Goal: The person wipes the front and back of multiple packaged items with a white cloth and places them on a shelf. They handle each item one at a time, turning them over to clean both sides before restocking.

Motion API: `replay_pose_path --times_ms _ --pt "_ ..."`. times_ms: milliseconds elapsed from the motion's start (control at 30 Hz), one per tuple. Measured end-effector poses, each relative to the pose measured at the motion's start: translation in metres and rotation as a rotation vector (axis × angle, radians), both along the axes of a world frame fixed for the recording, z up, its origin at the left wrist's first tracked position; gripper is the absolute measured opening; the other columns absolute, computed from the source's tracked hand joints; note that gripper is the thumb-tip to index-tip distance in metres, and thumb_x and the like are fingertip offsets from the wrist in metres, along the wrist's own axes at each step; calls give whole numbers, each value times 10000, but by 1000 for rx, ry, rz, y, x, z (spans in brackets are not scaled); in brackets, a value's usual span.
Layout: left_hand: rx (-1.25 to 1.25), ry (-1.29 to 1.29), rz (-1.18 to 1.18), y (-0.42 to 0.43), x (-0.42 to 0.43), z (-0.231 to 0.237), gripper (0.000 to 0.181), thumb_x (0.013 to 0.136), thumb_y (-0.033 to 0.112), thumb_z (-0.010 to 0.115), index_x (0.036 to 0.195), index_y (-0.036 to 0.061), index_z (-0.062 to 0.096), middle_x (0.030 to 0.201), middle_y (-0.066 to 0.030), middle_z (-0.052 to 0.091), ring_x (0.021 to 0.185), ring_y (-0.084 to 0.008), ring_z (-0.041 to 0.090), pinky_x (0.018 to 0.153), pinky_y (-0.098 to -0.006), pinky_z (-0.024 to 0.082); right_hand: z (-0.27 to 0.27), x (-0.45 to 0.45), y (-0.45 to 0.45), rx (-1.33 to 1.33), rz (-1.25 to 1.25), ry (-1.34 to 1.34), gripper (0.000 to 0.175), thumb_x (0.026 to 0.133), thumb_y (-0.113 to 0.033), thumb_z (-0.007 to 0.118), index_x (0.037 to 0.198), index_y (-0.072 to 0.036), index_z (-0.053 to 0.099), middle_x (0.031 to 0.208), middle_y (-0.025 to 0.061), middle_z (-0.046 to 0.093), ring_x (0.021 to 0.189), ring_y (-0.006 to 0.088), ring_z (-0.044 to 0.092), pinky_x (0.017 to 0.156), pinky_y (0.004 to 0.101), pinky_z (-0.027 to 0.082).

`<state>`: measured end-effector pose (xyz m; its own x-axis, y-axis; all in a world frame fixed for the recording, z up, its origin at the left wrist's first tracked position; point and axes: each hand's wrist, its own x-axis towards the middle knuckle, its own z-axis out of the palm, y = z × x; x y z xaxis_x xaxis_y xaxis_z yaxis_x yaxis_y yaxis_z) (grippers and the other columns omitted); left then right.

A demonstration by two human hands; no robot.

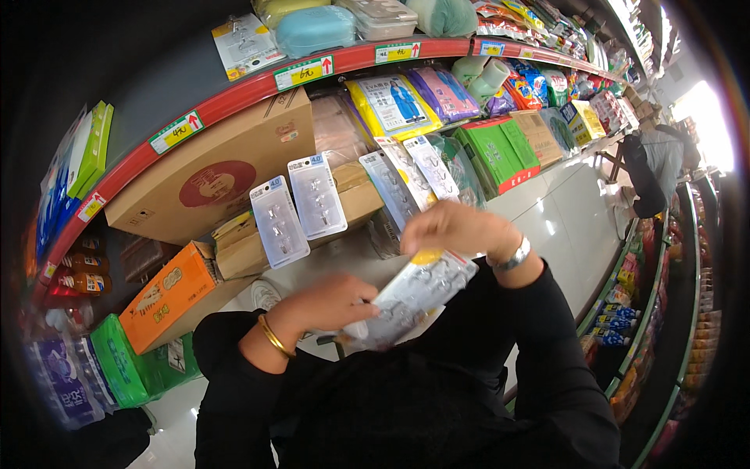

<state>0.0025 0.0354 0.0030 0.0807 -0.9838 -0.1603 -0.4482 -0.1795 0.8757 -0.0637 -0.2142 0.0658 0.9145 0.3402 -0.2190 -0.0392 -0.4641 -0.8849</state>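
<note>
My left hand [331, 302], with a gold bangle at its wrist, pinches the near edge of some blister cards of clear hooks [425, 281] above my lap. My right hand [451, 231], wearing a silver-coloured band, is blurred over the cards' yellow top corner. Its fingers are curled, and I cannot tell whether they grip a card. Ahead, a white hook card [280, 225] and a second hook card [318, 196] lie side by side on a brown carton [357, 196]. Farther right, a yellow-topped hook card [410, 170] lies between two others, close beyond my right hand.
A red-edged shelf [234, 97] with price tags curves across the front. Beneath it stand a large cardboard box [217, 170], an orange box [170, 296] and packaged raincoats [395, 102]. A person [653, 170] is down the aisle, by the right-hand shelving [633, 328].
</note>
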Motion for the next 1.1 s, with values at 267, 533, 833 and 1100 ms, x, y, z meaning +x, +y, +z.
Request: replay_pose_path --times_ms 267,533,833,1100 --pt "-62 451 642 9 26 14 144 874 60 640 924 -64 694 833 -41 687 743 -77 586 664 -249 489 -138 37 -149 -602 -674 -109 640 713 -341 774 1179 38 554 1041 226 629 1024 333 602 892 370 474" --pt "-35 350 599 -10 15 -9 163 864 68 643 958 -57 688 797 -51 687 729 -67 573 663 -251 485 -174 37 -151 -688 -533 39 868 636 -367 776 1276 87 404 1177 295 575 1184 428 508 985 408 443" --pt "-134 562 757 6 24 -4 197 887 47 611 1040 -63 665 950 -50 680 826 -93 603 747 -252 493 -149 29 -170 -928 -833 164 724 662 -371 725 1233 5 488 1203 267 545 1095 410 572 921 444 495" --pt "-466 586 930 27 37 11 228 907 80 589 1057 -81 645 974 -78 673 857 -101 601 777 -246 478 -135 36 -158 -825 -686 150 564 758 -451 682 1093 0 626 1132 242 619 1053 380 601 882 420 493"
